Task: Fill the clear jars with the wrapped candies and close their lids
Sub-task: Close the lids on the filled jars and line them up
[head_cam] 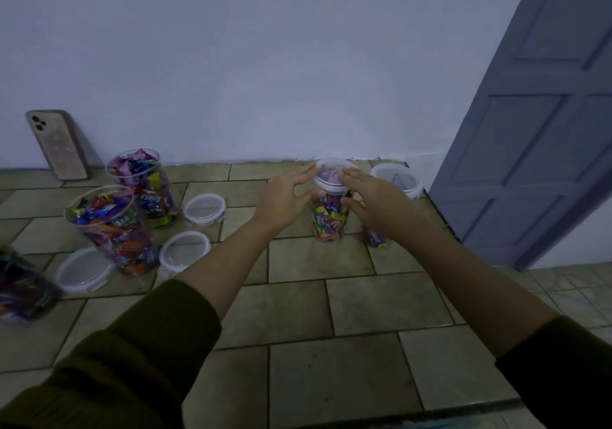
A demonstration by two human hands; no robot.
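Note:
A clear jar [329, 221] full of wrapped candies stands on the tiled floor near the wall, with a white-rimmed lid [332, 172] on top. My left hand [284, 195] holds the lid's left edge, fingers on top and thumb under the rim. My right hand [376, 201] holds the right edge the same way. Two more candy-filled jars, one at the back [142, 186] and one in front [114, 229], stand lidless at the left. Three loose lids lie near them: one at the back [204, 210], one in the middle [184, 251] and one at the front left [84, 269].
Another lidded jar [397, 180] stands behind my right hand, mostly hidden. A dark bag of candies [23, 291] lies at the left edge. A phone [58, 145] leans on the wall. A blue-grey door [530, 137] stands open at the right.

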